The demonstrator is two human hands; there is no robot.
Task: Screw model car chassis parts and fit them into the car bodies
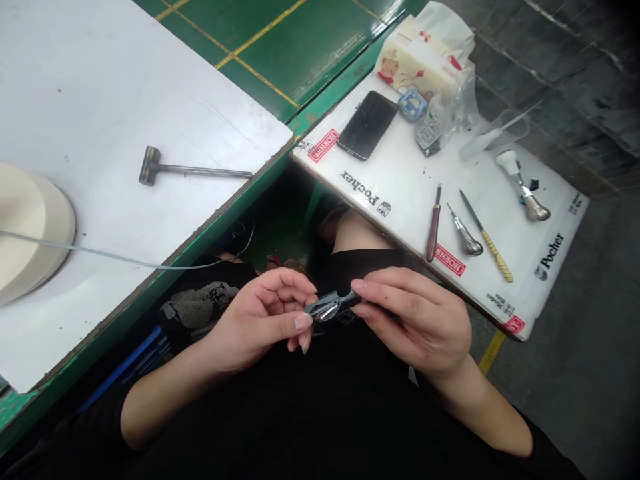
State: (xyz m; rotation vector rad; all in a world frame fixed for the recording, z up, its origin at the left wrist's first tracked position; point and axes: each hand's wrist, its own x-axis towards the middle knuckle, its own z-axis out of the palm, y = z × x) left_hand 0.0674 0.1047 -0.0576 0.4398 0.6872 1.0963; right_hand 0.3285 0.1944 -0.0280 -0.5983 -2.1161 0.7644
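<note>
Held over the lap between left hand (273,317) and right hand (423,320): a small dark part (327,307), glossy on one side. Pinched at one end by left thumb and fingertips; grasped at the narrower end by right thumb and fingers.

Could slip, given such a light fingertip hold, and drop into the dark gap (280,207) between white table (125,100) and printed board (410,180). Would then be hard to spot against black clothing (340,413). Might bend or crack at the narrow neck if twisted unevenly. With a pale cord (115,258) near left forearm, could snag on lifting the arm; with hammer (149,167) handle at the table's edge, could be knocked down.

Hidden: both tips of the part, under fingers, and its underside. Cut off at the left edge: a cream block (25,200). Hard to make out: contents of a clear bag (460,110), blurred by glare and folds.
</note>
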